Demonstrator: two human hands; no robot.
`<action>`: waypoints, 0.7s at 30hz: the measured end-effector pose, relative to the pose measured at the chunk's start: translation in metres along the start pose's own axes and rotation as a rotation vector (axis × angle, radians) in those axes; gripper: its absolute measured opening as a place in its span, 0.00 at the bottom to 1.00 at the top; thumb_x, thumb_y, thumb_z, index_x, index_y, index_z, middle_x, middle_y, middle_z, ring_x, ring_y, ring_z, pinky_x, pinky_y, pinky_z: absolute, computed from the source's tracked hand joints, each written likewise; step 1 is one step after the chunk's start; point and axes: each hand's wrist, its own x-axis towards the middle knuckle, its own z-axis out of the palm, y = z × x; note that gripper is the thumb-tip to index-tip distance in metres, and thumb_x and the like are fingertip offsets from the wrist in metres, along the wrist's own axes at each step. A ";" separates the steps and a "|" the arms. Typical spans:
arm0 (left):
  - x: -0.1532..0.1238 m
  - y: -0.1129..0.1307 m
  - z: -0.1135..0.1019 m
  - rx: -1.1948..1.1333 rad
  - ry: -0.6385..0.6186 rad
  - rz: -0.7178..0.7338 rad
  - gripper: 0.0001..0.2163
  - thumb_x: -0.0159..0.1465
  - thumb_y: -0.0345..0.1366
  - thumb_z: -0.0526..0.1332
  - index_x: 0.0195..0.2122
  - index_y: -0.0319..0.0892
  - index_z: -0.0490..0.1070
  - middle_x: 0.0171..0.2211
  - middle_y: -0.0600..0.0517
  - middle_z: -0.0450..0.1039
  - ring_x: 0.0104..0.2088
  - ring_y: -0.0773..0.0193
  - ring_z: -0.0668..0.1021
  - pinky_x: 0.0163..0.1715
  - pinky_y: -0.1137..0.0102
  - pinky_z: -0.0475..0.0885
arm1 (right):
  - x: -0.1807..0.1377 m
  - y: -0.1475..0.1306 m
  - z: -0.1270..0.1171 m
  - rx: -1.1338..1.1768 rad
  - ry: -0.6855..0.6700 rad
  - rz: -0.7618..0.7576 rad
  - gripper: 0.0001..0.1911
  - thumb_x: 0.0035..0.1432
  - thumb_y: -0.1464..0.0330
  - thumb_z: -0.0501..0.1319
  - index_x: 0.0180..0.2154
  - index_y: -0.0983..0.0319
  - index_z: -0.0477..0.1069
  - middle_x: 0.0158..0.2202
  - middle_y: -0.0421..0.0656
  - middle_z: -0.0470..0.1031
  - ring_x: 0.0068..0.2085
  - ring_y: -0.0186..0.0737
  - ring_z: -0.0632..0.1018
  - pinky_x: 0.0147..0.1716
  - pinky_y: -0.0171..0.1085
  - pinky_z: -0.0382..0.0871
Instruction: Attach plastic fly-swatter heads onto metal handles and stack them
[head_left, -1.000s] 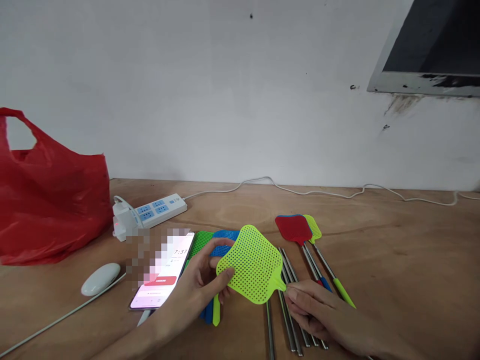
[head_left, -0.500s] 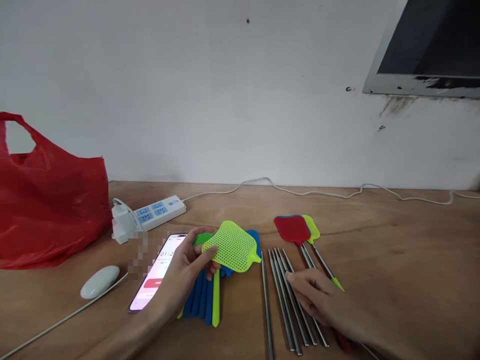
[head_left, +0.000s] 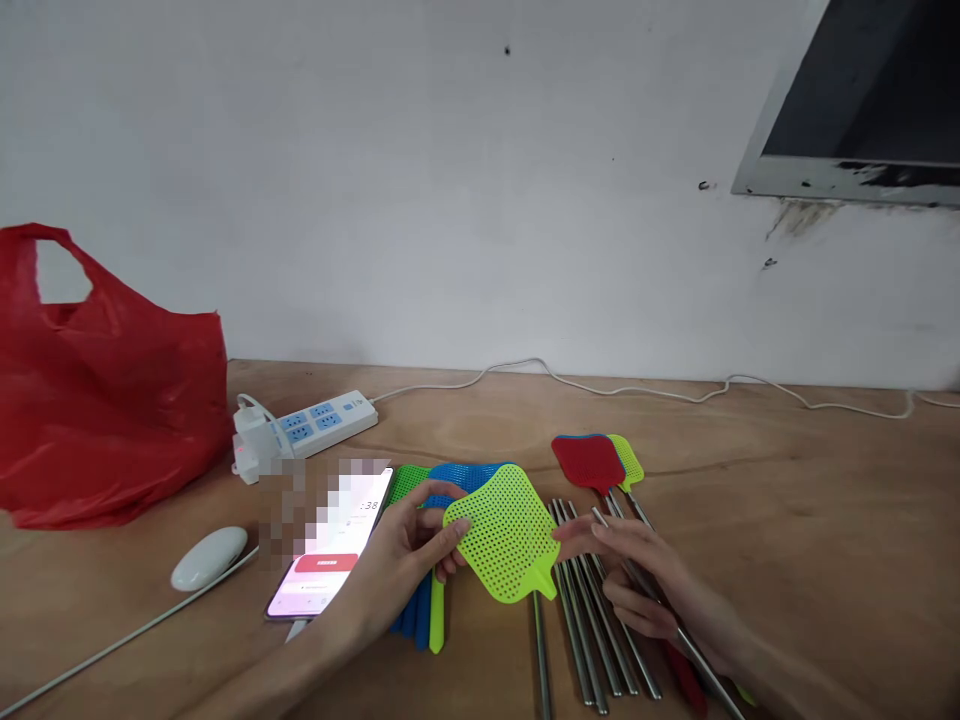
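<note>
My left hand (head_left: 420,545) pinches the left edge of a yellow-green fly swatter head (head_left: 504,535), its short socket pointing down to the right. In my right hand (head_left: 649,580) is a slim metal rod (head_left: 701,655), slanting up to the left, its tip near the thumb and fingers. The right index fingertip is at the swatter head's right edge; whether it touches, I cannot tell. Several loose metal rods (head_left: 592,620) lie below and between the hands. Behind my left hand are blue swatter heads (head_left: 457,478) and a green one (head_left: 406,482), partly hidden. Blue handles (head_left: 409,615) and a yellow-green handle (head_left: 436,615) lie below it.
Fly swatters with red (head_left: 589,463) and yellow-green (head_left: 628,462) heads lie behind my right hand. On the left are a lit phone (head_left: 330,562), a white mouse (head_left: 210,558), a power strip (head_left: 330,420) and a red plastic bag (head_left: 120,400). A white cable (head_left: 637,393) runs along the wall.
My left hand has brought the yellow-green head right and down, closer to my right hand. My right hand has picked up a metal rod and lifted it.
</note>
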 end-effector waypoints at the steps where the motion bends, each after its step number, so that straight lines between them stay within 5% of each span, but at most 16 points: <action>1: 0.000 0.000 0.000 0.004 0.009 0.012 0.23 0.62 0.52 0.65 0.50 0.42 0.65 0.23 0.60 0.70 0.24 0.66 0.73 0.26 0.72 0.68 | 0.000 0.001 0.000 -0.005 -0.003 0.013 0.17 0.57 0.55 0.66 0.40 0.62 0.80 0.42 0.47 0.81 0.12 0.15 0.52 0.10 0.26 0.45; 5: 0.000 0.005 -0.001 0.023 0.053 0.074 0.22 0.63 0.53 0.63 0.50 0.43 0.67 0.26 0.58 0.71 0.24 0.66 0.73 0.25 0.71 0.69 | 0.002 0.003 0.000 0.024 0.082 -0.005 0.17 0.55 0.56 0.68 0.41 0.60 0.82 0.40 0.46 0.81 0.13 0.16 0.51 0.10 0.25 0.45; 9: -0.004 0.010 0.002 0.032 -0.029 0.064 0.21 0.64 0.54 0.61 0.46 0.42 0.72 0.36 0.49 0.77 0.31 0.61 0.77 0.28 0.68 0.73 | 0.002 0.002 0.000 0.035 0.123 -0.055 0.18 0.53 0.56 0.69 0.42 0.60 0.82 0.31 0.42 0.79 0.13 0.17 0.50 0.11 0.25 0.45; 14: -0.006 0.008 0.004 0.092 -0.064 0.041 0.18 0.65 0.51 0.62 0.46 0.42 0.77 0.33 0.49 0.80 0.32 0.60 0.78 0.36 0.65 0.75 | 0.000 0.003 0.003 0.023 0.077 -0.049 0.16 0.54 0.57 0.69 0.42 0.59 0.82 0.44 0.48 0.81 0.13 0.16 0.52 0.11 0.26 0.47; 21: 0.005 0.007 -0.010 0.239 0.051 0.052 0.17 0.66 0.48 0.59 0.45 0.42 0.78 0.31 0.51 0.79 0.34 0.58 0.79 0.36 0.65 0.73 | 0.001 -0.002 -0.002 0.034 0.206 -0.198 0.15 0.53 0.57 0.69 0.38 0.62 0.80 0.39 0.47 0.82 0.13 0.16 0.54 0.12 0.26 0.44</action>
